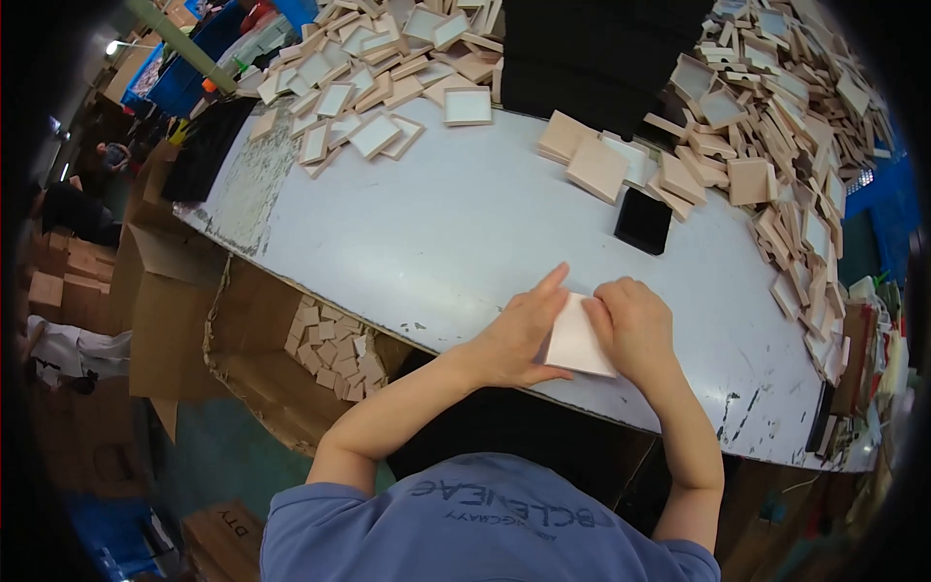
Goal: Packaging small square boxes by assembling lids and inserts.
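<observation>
A small pale pink, square box (582,339) sits at the near edge of the white table between my hands. My left hand (519,335) grips its left side, thumb at the near corner and forefinger stretched toward the far corner. Along the right side, my right hand (635,325) curls around the box, its thumb on top. The box's underside is hidden. Just beyond my right hand lies a black square block or lid (644,221). Behind it are several pale box pieces (597,169), some stacked.
Heaps of shallow box trays and lids cover the table's far left (378,58) and right (766,136). A black sheet (601,58) stretches between them. Below the left edge, a large open carton (252,339) contains many small boxes (335,349).
</observation>
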Demonstrator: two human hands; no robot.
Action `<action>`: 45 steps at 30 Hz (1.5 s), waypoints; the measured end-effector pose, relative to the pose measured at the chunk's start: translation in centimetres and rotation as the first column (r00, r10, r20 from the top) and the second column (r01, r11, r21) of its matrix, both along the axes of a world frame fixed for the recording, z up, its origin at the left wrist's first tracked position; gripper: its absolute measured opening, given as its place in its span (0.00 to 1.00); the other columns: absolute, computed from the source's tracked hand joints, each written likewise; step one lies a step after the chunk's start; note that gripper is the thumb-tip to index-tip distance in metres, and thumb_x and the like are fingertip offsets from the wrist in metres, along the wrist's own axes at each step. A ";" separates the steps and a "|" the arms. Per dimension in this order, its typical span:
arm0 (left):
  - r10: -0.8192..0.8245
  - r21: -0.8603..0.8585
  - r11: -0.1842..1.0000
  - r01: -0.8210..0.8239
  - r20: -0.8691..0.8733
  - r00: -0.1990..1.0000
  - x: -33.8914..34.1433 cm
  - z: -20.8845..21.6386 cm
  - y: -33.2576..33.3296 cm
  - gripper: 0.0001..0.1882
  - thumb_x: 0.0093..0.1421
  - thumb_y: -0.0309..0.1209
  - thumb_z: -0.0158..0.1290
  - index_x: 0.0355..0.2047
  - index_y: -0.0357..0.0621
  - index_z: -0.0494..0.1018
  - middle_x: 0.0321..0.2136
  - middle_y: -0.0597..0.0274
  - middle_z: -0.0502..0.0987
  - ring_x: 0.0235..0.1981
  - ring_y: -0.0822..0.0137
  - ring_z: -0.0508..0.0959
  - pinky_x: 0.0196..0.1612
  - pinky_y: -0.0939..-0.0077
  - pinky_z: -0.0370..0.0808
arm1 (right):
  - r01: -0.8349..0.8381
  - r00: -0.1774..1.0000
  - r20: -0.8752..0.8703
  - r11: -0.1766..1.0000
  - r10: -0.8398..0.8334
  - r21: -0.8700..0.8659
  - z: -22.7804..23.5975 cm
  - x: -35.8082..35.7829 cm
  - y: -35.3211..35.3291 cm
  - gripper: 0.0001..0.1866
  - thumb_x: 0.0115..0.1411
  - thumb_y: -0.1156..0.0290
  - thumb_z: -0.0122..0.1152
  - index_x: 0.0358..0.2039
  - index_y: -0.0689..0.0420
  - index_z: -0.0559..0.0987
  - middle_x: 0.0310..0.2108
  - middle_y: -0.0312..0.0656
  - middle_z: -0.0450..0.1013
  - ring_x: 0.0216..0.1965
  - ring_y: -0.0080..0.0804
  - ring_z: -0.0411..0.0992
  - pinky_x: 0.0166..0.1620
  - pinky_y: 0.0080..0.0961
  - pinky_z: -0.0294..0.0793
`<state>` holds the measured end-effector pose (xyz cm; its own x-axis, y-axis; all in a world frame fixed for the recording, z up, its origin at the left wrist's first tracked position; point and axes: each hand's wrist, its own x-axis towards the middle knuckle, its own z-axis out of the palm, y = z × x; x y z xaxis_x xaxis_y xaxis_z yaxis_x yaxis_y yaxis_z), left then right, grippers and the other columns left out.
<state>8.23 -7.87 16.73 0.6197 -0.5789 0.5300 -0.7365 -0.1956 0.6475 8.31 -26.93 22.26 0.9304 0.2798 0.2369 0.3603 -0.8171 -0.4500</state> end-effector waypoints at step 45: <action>0.104 0.172 0.978 -0.122 0.110 0.988 -0.4 5.2 0.9 0.11 0.45 0.24 0.58 0.26 0.41 0.67 0.56 0.38 0.56 0.57 0.40 0.57 0.56 0.53 0.56 | 0.189 0.686 0.574 0.872 -0.447 0.452 -0.3 4.6 -5.7 0.05 0.55 0.77 0.55 0.32 0.63 0.76 0.22 0.39 0.68 0.25 0.28 0.65 0.32 0.21 0.64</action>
<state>7.81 -6.99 21.95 0.6358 -0.5985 0.4874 -0.7621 -0.3865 0.5194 12.92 -32.67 22.00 0.5247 -0.2193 0.8225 0.4089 -0.7825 -0.4695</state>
